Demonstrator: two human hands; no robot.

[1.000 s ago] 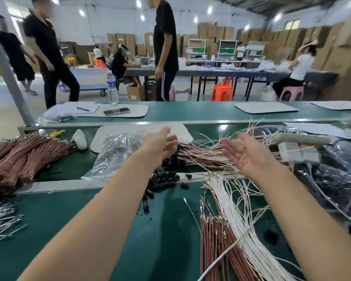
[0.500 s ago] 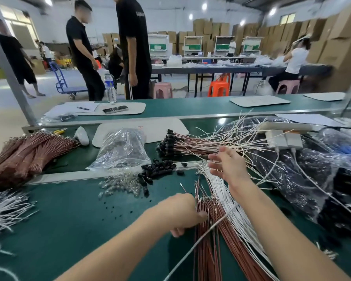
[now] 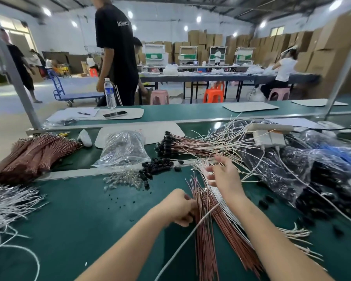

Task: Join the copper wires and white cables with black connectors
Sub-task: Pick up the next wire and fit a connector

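Head view, nearest first: both bare forearms reach up and inward over the dark green tabletop (image 3: pixel 73 220). The left hand (image 3: pixel 180 207) is knuckles-up, its fingers curled in against the left edge of a fanned bundle of thin copper wires (image 3: pixel 209 240). It grips some of them near their ends, and its fingertips are hidden among the wires. One loose white cable (image 3: pixel 180 246) crosses the bundle diagonally, just right of this hand. Just beyond and to the right, the right hand (image 3: pixel 225 179) lies palm-down with its fingers loosely spread. It rests on a fan of thin white cables (image 3: pixel 220 196) that runs under its wrist. Beyond the left hand sits a heap of small black plastic connectors (image 3: pixel 154 168), with a crumpled clear plastic bag (image 3: pixel 124 149) behind it. Beyond the right hand lies a sheaf of joined wires (image 3: pixel 190 148), black caps on its left end.
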